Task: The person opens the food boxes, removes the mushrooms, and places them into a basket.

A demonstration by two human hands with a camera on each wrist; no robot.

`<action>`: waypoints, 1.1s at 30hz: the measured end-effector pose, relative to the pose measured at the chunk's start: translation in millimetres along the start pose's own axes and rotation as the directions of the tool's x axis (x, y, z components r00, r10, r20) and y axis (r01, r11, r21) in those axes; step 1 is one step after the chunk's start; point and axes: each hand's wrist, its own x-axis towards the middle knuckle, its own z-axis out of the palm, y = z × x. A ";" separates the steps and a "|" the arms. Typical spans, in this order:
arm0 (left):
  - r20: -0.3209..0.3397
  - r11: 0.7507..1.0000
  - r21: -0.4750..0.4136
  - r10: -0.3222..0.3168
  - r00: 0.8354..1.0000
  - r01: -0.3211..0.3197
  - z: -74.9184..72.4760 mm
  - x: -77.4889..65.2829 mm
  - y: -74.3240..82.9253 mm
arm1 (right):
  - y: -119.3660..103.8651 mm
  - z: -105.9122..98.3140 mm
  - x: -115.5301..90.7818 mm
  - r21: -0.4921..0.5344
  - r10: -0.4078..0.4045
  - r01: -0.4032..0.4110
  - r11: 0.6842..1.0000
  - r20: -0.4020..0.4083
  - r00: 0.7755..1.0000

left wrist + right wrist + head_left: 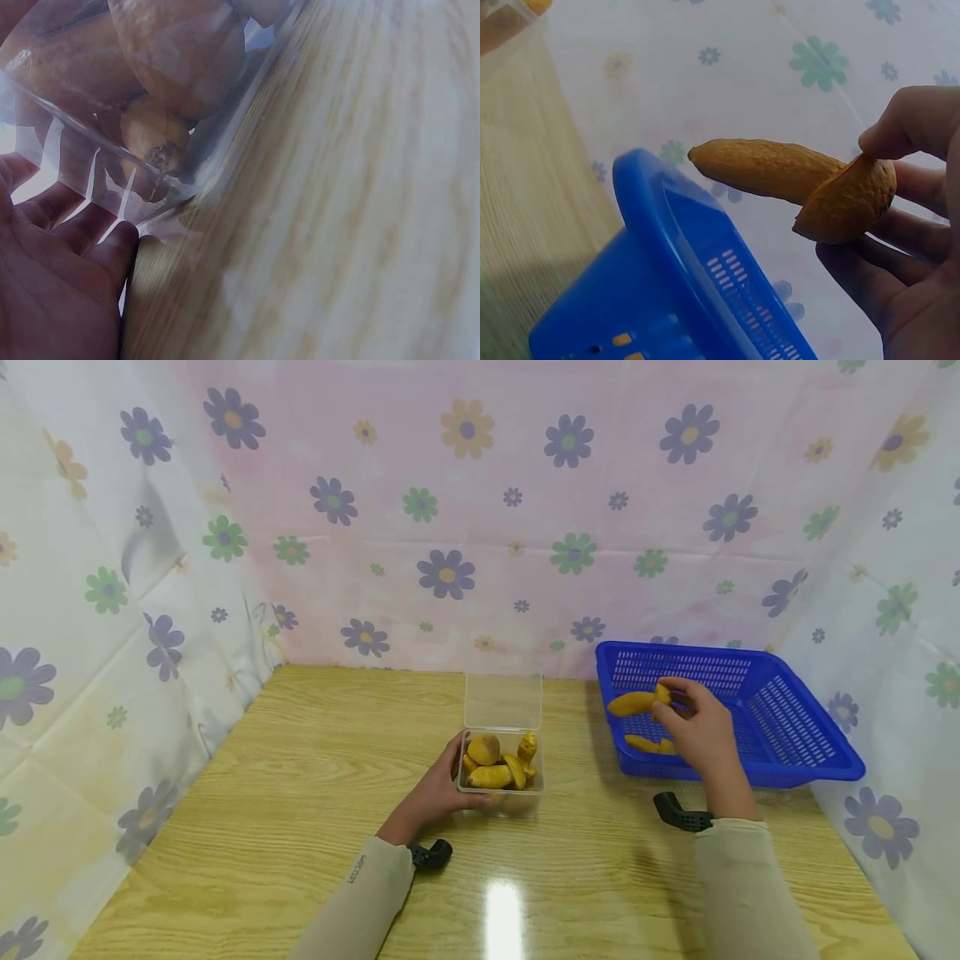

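My right hand point(697, 727) pinches a yellow-brown mushroom point(765, 171) by its cap, thumb on one side and fingers on the other. The stem points left, above the near-left part of a blue plastic basket point(813, 714). Another mushroom point(642, 743) lies inside that basket, below the held one. A clear plastic box point(501, 792) stands mid-table with its lid point(502, 702) raised at the back. Several mushrooms point(483, 749) fill the box. My left hand point(437, 789) grips its left side, with the thumb along the front and fingers against the wall.
The wooden table point(330, 727) meets a flowered cloth point(390, 527) at the back, and more of this cloth hangs at both sides. The basket's slotted walls slope outward, and its right end is close to the side cloth. A black wrist mount point(678, 812) sits on each forearm.
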 end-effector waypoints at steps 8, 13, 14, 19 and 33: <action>0.006 1.000 -0.006 0.001 1.000 -0.001 -0.3 -0.5 0.1 | 12.4 -6.5 0.9 0.017 0.040 -0.039 0.999 -0.028 0.999; 0.026 0.999 0.024 -0.034 0.999 0.033 -1.4 0.5 2.7 | 18.4 -8.0 2.4 0.017 0.068 -0.068 0.998 -0.037 0.997; 0.031 0.999 0.026 -0.040 0.999 0.039 -1.6 0.7 3.0 | 19.7 -8.2 2.8 0.015 0.071 -0.071 0.997 -0.037 0.997; 0.027 0.999 0.013 -0.040 0.999 0.039 -0.8 -0.2 3.5 | 26.8 -9.7 4.8 -0.024 0.060 -0.061 0.998 -0.031 0.998; 0.065 1.000 -0.015 -0.027 0.998 0.028 -6.1 -13.5 39.6 | 32.6 -15.5 16.1 -0.189 0.070 -0.062 0.980 0.036 0.997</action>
